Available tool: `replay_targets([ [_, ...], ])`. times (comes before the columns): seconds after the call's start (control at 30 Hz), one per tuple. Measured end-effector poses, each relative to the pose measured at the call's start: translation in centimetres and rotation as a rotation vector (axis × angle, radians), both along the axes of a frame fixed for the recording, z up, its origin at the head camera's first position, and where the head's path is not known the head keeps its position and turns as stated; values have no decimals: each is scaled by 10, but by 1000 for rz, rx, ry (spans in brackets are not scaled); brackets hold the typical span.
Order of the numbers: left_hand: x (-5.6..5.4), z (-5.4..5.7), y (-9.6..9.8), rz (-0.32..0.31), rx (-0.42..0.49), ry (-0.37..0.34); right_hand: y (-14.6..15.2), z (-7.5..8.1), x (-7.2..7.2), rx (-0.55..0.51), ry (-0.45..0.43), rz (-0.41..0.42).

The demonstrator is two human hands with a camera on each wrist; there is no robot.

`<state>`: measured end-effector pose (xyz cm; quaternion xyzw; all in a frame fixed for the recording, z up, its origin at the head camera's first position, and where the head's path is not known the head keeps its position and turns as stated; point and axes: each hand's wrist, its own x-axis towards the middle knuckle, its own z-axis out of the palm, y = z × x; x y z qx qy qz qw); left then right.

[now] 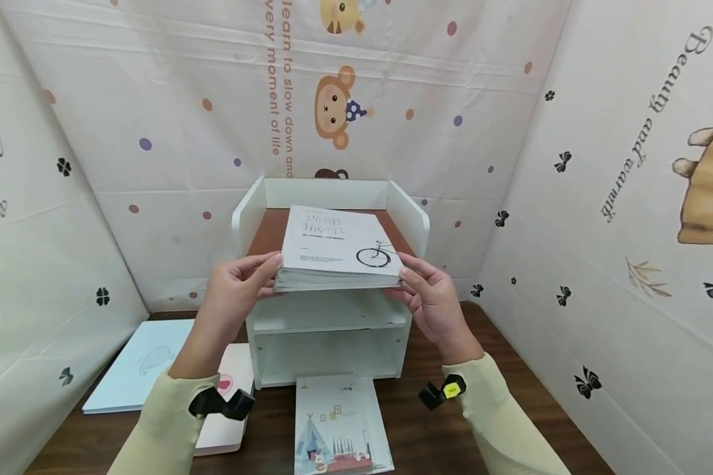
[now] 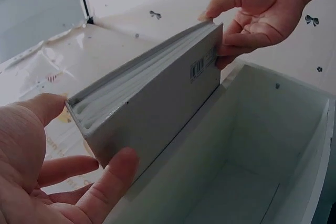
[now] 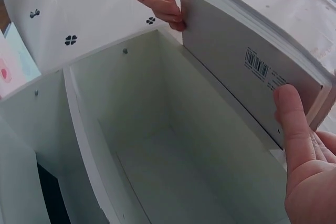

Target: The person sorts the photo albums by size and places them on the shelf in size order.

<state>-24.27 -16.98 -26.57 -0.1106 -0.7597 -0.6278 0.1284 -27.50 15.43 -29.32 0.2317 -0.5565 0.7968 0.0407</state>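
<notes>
A thick white book with a bicycle drawing and Chinese characters on its cover is held level between both hands, at the top shelf of a small white rack. My left hand pinches its left edge, thumb above and fingers below. At the opposite edge, my right hand grips the near right corner in the same manner. From beneath, both wrist views show the book's pale underside with a barcode, and the page edges between its covers.
The rack's brown top board has raised white walls at the sides and back. On the dark wooden table lie a light blue book, a white book with a pink heart, and books with a tent picture. Printed cloth surrounds them.
</notes>
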Motion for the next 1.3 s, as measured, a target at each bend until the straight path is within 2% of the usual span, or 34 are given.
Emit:
replay_targets([
  [0.3,6,-1,-5,10,-114,39,2,2,0,43,42,-27],
  [0.57,6,-1,-4,15,-139,68,0,4,0,108,50,-86],
  [0.93,-4,-3,0,30,-81,85,-6,7,-6,160,32,-179],
  [1.3,-19,-5,1,104,-73,85,-11,8,-14,163,58,-239],
])
